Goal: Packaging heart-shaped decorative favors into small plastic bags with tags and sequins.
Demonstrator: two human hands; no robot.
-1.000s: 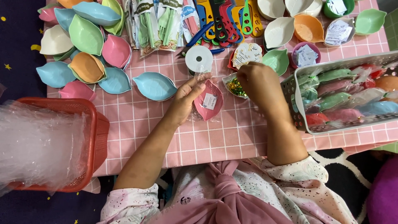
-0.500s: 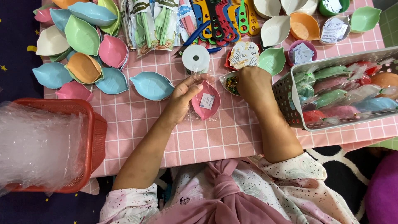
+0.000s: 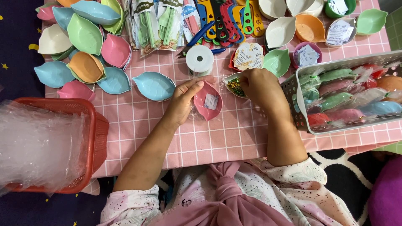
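Pink dish (image 3: 208, 100): a small leaf-shaped dish in deep pink, pointed at both ends, lying open side up near the middle of the pink checked table, well back from its near edge. It sits inside a clear plastic wrapper.
Paper slip (image 3: 211, 101): a small white rectangle lying flat inside the pink dish, slightly tilted.
Left hand (image 3: 183, 100): rests against the left side of the pink dish, thumb laid along its far rim.
Small dish of bits (image 3: 235, 86): a pale dish just right of the pink one, holding shiny green and gold pieces.
Right hand (image 3: 259, 86): fingertips bunched at this dish.
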